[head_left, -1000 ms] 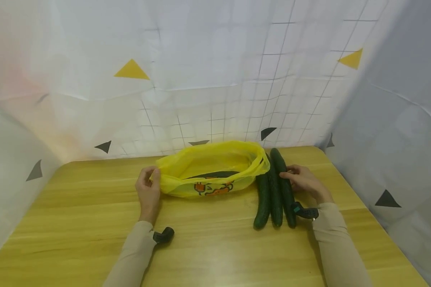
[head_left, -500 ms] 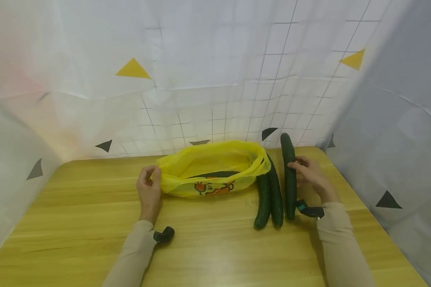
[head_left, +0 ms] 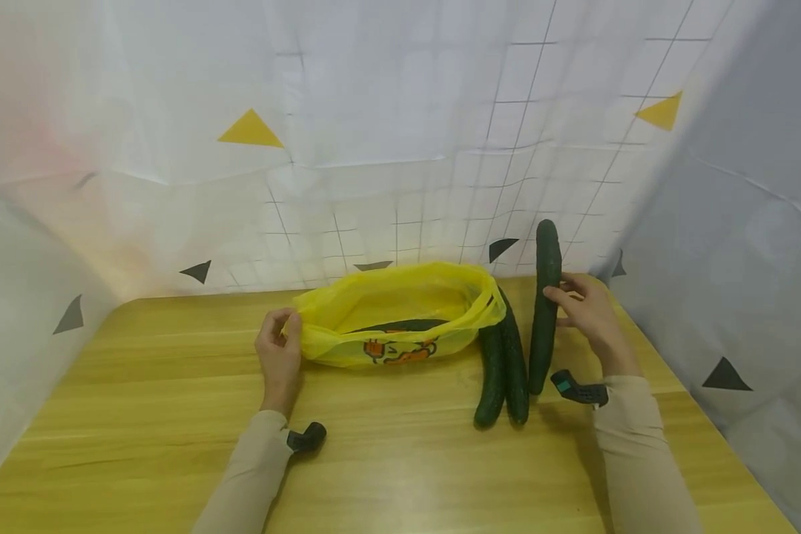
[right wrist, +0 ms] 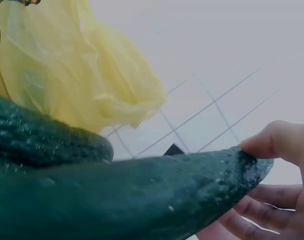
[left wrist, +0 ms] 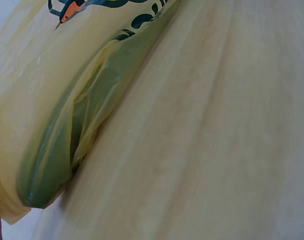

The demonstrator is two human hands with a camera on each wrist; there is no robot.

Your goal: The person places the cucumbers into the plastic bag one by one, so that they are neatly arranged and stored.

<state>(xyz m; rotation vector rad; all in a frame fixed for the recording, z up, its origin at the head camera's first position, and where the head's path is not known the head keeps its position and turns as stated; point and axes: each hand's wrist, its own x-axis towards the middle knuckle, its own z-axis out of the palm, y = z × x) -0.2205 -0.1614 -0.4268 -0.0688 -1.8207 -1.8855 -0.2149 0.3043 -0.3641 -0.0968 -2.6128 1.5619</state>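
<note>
The right hand (head_left: 590, 311) has raised a cucumber (head_left: 544, 334), gripped, away from two others (head_left: 491, 382) on the table (head_left: 400, 460), so it seems free to carry. The left hand (head_left: 279, 352) pinches the bag (head_left: 330, 350), another cucumber (head_left: 403, 325) inside.

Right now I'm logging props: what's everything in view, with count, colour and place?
Table: 1, yellowish wood, foreground
Bag: 1, yellow, table's far side
Loose cucumbers: 2, green, bag's right end
Held cucumber: 1, green, right of those
Bagged cucumbers: at least 1, green, inside
Backdrop: count unclear, whitish, behind table
Triangles: 2 yellow, several dark, on backdrop
Wrist cameras: 2, black, both wrists
Sleeves: 2, beige, both forearms
Left hand: 1, gripping bag's left end
Right hand: 1, gripping held cucumber
</note>
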